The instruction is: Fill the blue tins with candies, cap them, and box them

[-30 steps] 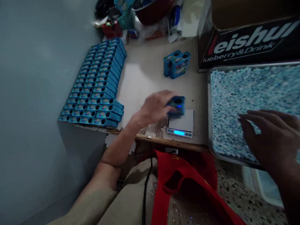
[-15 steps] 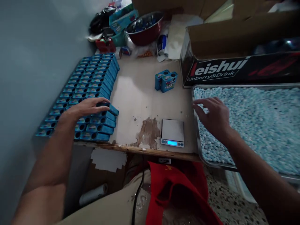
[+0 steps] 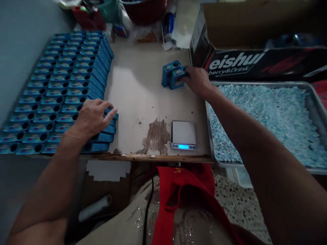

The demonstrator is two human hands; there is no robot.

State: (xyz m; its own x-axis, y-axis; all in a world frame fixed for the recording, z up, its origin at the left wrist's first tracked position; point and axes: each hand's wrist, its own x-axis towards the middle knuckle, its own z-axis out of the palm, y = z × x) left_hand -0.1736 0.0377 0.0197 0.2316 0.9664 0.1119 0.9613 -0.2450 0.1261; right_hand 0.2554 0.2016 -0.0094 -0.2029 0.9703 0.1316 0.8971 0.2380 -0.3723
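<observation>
The right hand [image 3: 198, 80] pinches the right edge of a small blue box [image 3: 176, 81], its thumb in front. This upright box stands on the table [image 3: 135, 92], overlapping a second blue box [image 3: 166, 75] behind it on the left. Half a second ago that hand was over the tray's left edge, away from both boxes.

The left hand [image 3: 92, 115] is again at the near right part of a block of blue boxes [image 3: 56, 92], laid in close rows. Its thumb and fingers are now parted, with a gap between their tips; earlier they closed around a box there.

Between the hands, near the table's front edge, a lit scale [image 3: 183, 132] has a bare plate. To the right lies a metal tray [image 3: 316, 103] of pale blue pieces [image 3: 263, 119], and behind it a black carton [image 3: 270, 64].
</observation>
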